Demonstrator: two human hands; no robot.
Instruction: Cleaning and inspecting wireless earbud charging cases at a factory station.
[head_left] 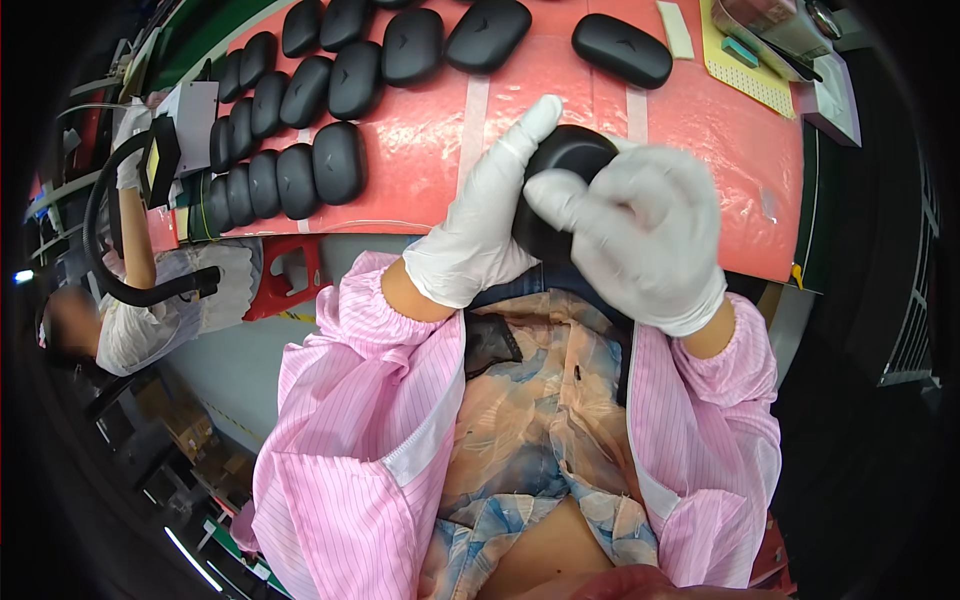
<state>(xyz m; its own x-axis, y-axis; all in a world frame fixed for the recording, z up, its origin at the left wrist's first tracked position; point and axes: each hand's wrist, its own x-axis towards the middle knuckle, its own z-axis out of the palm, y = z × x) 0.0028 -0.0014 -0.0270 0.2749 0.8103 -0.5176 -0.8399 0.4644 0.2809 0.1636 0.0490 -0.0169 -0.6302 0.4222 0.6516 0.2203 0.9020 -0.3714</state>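
A black, rounded oblong case point(545, 232) is held in front of my body, just off the near edge of the table. My left hand point(470, 220), in a white glove, grips its left side with the thumb up along the edge. Over the case's right side is my white-gloved right hand point(650, 235), its fingers bent and smeared by motion. The right thumb or a fingertip lies across the case's face. Whether the right hand holds anything small cannot be seen. The case's underside and right edge are hidden by the gloves.
Several similar black cases point(340, 163) stand in rows on the pink-covered table point(420, 160) at left and back. One lone black case point(622, 50) lies back right, near a white strip point(675, 30) and a yellow perforated board point(750, 60). A person point(150, 300) sits at left beside a red stool point(285, 285).
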